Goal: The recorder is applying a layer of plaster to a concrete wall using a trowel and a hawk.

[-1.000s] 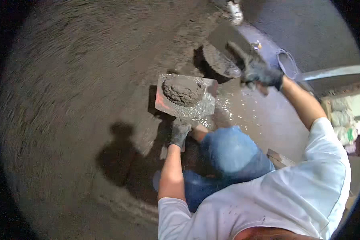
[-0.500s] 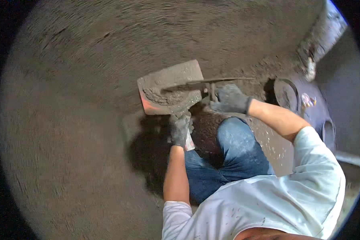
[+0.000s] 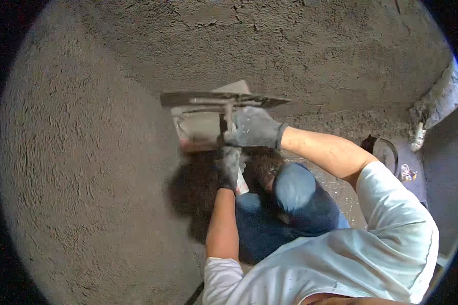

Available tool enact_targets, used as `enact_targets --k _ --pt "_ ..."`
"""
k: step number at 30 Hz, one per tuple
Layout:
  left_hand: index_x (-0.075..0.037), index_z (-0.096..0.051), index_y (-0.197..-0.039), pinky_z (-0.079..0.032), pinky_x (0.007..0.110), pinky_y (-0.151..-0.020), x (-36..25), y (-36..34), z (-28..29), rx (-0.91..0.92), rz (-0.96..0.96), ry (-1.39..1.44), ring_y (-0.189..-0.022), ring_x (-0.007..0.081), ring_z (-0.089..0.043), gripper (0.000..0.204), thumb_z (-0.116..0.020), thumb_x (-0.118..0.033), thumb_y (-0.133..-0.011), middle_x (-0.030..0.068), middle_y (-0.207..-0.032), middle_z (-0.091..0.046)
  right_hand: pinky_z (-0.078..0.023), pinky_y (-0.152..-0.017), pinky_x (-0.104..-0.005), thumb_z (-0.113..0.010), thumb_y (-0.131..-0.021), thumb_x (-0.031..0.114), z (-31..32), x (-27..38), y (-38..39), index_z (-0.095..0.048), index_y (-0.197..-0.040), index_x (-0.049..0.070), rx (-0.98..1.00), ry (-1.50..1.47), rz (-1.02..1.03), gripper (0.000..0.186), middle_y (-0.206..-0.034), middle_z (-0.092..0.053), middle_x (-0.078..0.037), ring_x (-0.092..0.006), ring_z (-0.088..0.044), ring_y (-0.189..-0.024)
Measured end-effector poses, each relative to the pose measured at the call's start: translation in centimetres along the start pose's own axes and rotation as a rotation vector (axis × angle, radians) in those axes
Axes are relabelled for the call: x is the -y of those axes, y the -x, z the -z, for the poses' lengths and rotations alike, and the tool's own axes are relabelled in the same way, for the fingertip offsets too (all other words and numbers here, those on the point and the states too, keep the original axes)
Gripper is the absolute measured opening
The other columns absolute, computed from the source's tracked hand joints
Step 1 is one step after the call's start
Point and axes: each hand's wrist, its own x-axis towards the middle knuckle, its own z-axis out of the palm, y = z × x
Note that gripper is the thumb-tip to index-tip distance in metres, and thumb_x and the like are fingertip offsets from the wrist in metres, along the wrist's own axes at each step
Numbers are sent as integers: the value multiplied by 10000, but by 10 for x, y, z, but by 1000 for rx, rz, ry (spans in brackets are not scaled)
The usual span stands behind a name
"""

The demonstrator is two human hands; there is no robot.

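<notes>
My gloved right hand (image 3: 254, 127) grips the handle of a long flat trowel (image 3: 183, 97), whose slightly blurred blade lies crosswise over a hawk board (image 3: 197, 129). Below the board, my gloved left hand (image 3: 228, 168) holds the hawk by its handle, its lower end showing whitish and red. Wet grey mortar smears the board; the trowel hides part of it, so how much mortar it carries is unclear. The board is close to the rough mortar-coated wall (image 3: 290, 51).
More coarse mortar surface (image 3: 76, 168) fills the left side. At the right are a white pipe stub (image 3: 418, 136), a crusted sloping column (image 3: 437, 94), a dark round container (image 3: 385, 150) and a small crumpled wrapper (image 3: 407, 173). My jeans-clad knee (image 3: 295, 188) is below my hands.
The view has swung right-to-left across the wall, so the pipe and container sit farther right and lower. My right hand and trowel have moved left onto the board, whose mortar mound looks flattened or covered.
</notes>
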Motion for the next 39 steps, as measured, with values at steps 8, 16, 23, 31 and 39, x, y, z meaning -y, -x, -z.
enact_targets --k 8,16,23,31,39 --pt "-66 -524 -818 -415 334 -458 58 -32 53 -632 -586 -231 -495 156 -508 182 -489 -231 -885 10 -637 -514 -457 -771 -420 -472 -821 286 2 -120 -6 -587 -951 61 110 380 114 285 -929 -608 -168 -326 -580 -867" --pt "-139 -523 -753 -378 285 -408 49 -8 48 166 399 522 -456 150 -479 97 -534 -206 -823 14 -596 -505 -462 -763 -403 -484 -844 273 -100 -161 -17 -576 -1008 85 -99 -50 308 266 -965 -601 -140 -306 -575 -863" --pt "-76 -572 -834 -449 351 -547 202 -49 40 -230 -35 160 -626 188 -530 161 -541 -232 -857 36 -713 -547 -467 -753 -383 -505 -844 258 -172 -169 9 -569 -1010 88 38 -1 280 246 -959 -598 -130 -299 -572 -830" --pt "-53 -554 -1092 -475 318 -781 348 -63 72 -175 74 940 -889 209 -571 286 -443 -246 -913 73 -999 -601 -470 -731 -397 -490 -848 249 -274 -192 -23 -570 -1006 89 -11 246 433 238 -940 -606 -119 -288 -579 -816" --pt "-48 -549 -1101 -467 324 -798 360 -96 81 -213 81 828 -909 218 -561 294 -444 -248 -913 84 -1019 -592 -453 -630 -454 -434 -836 258 -368 -226 -69 -569 -952 67 378 367 154 261 -752 -604 -150 -333 -569 -667"
